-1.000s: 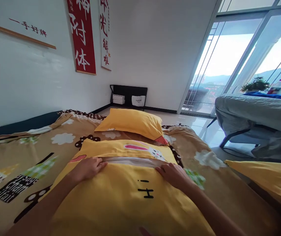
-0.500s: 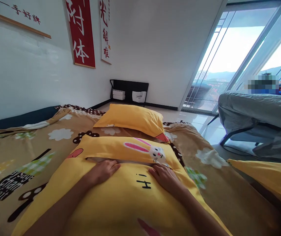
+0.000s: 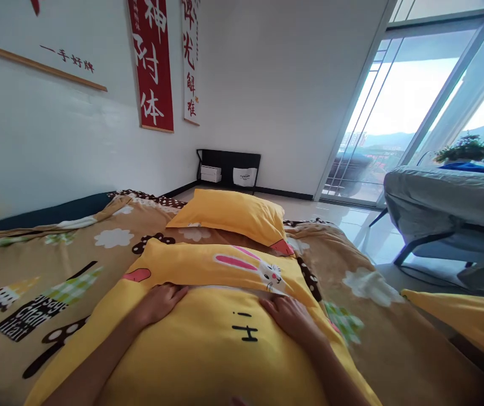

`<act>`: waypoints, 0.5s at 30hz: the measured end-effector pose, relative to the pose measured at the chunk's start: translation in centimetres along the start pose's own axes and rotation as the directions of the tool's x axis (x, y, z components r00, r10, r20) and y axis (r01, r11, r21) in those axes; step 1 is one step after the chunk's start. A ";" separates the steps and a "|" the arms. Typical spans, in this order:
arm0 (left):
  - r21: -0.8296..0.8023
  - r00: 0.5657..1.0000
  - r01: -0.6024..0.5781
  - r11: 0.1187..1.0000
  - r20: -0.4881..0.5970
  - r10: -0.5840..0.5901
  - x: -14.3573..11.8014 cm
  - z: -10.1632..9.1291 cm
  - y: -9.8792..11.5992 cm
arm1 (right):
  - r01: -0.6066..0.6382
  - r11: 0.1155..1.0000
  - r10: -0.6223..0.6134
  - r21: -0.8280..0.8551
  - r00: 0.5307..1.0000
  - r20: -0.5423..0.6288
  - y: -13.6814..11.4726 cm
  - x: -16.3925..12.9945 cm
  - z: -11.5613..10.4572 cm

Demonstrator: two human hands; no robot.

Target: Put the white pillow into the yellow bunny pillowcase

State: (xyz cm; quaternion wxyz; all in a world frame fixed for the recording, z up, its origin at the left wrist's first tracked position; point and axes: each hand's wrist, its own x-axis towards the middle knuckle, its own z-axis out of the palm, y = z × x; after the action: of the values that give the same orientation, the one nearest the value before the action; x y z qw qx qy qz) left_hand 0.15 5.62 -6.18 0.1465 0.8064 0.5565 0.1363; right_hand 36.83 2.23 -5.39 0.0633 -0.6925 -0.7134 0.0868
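A yellow pillow (image 3: pixel 208 349) with a rabbit print and the letters "Hi" lies before me on a brown patterned blanket (image 3: pixel 47 282). My left hand (image 3: pixel 161 301) rests flat on its top near the case's opening seam, fingers pointing right. My right hand (image 3: pixel 288 316) lies flat on the pillow's right side, just below the rabbit's face. Both palms press on the fabric and neither grips it. A second yellow pillow (image 3: pixel 233 214) lies farther off, behind the first one.
A third yellow pillow (image 3: pixel 462 318) pokes in at the right edge. A grey covered chair (image 3: pixel 440 203) stands on the tiled floor to the right, by the glass doors. Red banners (image 3: pixel 151 62) hang on the left wall; a black shelf (image 3: pixel 229 169) sits in the far corner.
My hands drew closer together on the pillow and the pale inner strip at the opening got covered by the yellow flap. The camera view shifted slightly.
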 end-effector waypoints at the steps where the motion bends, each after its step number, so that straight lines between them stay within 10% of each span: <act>1: -0.007 1.000 0.005 1.000 -0.017 -0.005 0.0 0.3 -0.2 | 0.001 1.000 -0.001 0.027 1.000 -0.014 0.2 -0.1 0.0; 11: -0.114 0.986 -0.075 0.991 -0.159 0.056 -1.2 0.8 -0.8 | 0.278 0.931 -0.266 0.238 0.960 -0.082 3.1 -2.8 -4.4; 15: -0.251 0.994 -0.036 0.967 -0.107 0.009 -1.4 -1.5 0.6 | 0.230 0.911 -0.134 0.342 0.950 -0.282 6.0 -3.3 -5.9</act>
State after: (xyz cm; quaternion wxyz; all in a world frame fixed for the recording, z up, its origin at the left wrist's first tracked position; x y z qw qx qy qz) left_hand -0.41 4.21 -4.63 0.2169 0.7791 0.5325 0.2497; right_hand 44.02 -0.67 -0.76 0.2910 -0.6032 -0.7321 0.1249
